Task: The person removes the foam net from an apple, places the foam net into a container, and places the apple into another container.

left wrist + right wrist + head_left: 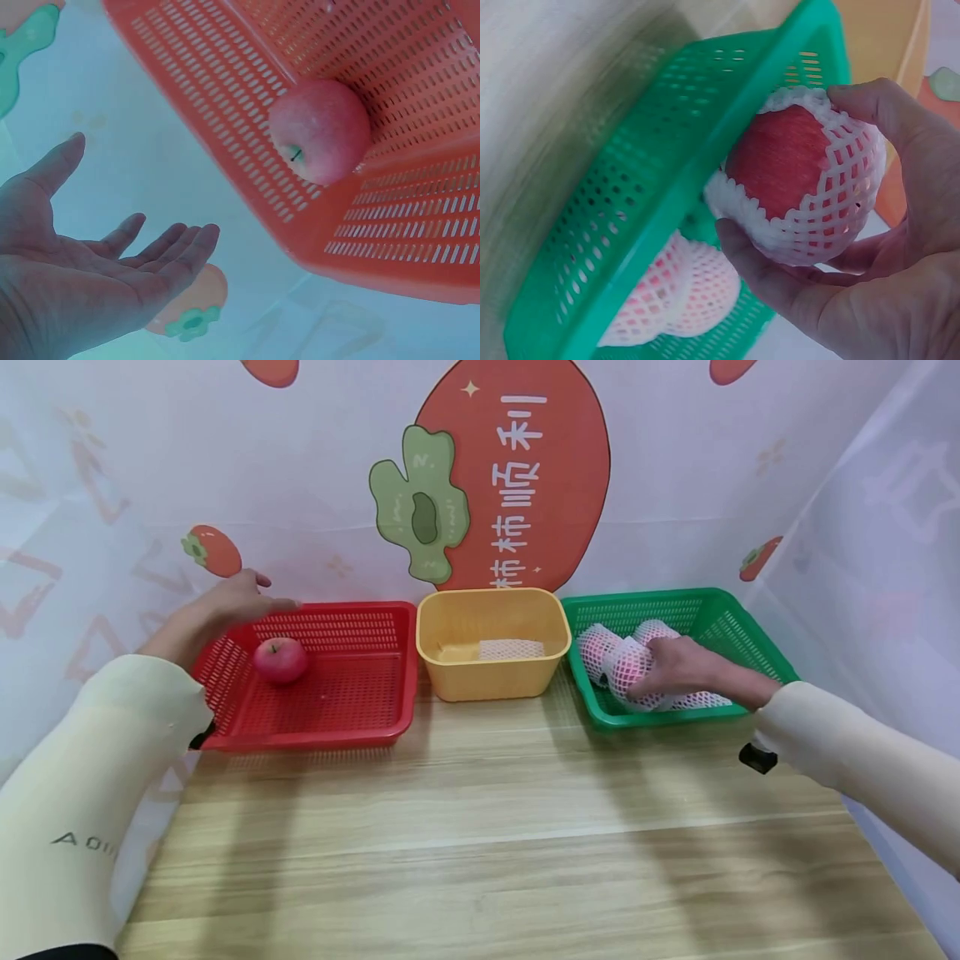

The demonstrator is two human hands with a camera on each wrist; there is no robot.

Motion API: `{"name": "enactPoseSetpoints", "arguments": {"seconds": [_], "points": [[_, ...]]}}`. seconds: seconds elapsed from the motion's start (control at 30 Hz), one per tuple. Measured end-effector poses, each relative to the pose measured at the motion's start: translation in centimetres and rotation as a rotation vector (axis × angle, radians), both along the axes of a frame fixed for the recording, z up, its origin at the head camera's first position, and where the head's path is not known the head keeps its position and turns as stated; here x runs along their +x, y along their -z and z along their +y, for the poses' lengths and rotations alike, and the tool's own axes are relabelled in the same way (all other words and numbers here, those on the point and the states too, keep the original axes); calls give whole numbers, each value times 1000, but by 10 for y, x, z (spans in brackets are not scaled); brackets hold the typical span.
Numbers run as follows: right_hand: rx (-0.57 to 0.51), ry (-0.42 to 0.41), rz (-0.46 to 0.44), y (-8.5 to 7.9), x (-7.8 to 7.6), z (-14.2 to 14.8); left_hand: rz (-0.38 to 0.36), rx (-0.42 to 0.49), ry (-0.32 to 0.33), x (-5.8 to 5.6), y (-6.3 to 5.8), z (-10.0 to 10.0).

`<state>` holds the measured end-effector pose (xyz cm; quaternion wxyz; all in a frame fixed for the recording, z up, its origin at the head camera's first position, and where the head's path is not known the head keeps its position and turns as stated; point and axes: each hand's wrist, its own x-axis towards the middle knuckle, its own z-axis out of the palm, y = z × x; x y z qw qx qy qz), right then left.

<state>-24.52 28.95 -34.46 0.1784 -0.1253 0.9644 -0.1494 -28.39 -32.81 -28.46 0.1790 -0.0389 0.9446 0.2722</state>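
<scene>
My right hand (678, 667) is at the green basket (637, 720), its thumb and fingers gripping an apple in a white foam net (780, 165). Red skin shows through the net's opening in the right wrist view. Several other netted apples (597, 647) lie in the same basket, partly hidden by the hand. Over the back left rim of the red basket (360, 693) hovers my left hand (238, 597), fingers loosely extended and holding nothing. Inside that basket sits one bare red apple (321, 131), apart from the hand.
Between the two baskets stands a yellow bin (491, 681) with a white foam net (512, 649) inside. All three containers line the back of the wooden table (480, 827), against a printed cloth backdrop (300, 468). Cloth also hangs at both sides.
</scene>
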Motion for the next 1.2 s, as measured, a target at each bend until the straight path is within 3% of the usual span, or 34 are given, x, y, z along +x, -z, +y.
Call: {"name": "enactPoseSetpoints", "arguments": {"seconds": [0.23, 0.53, 0.8, 1.0, 1.2], "points": [[-8, -17, 1, -17, 5, -1, 81, -33, 81, 13, 0, 18], [-16, -46, 90, -35, 15, -5, 149, 4, 152, 39, 5, 52], [-90, -109, 148, -48, 37, -23, 188, 51, 207, 67, 2, 75], [-113, -185, 169, -49, 50, -42, 221, 79, 246, 86, 6, 93], [-124, -271, 206, -42, 64, -56, 242, 198, 323, 101, 12, 106]]}}
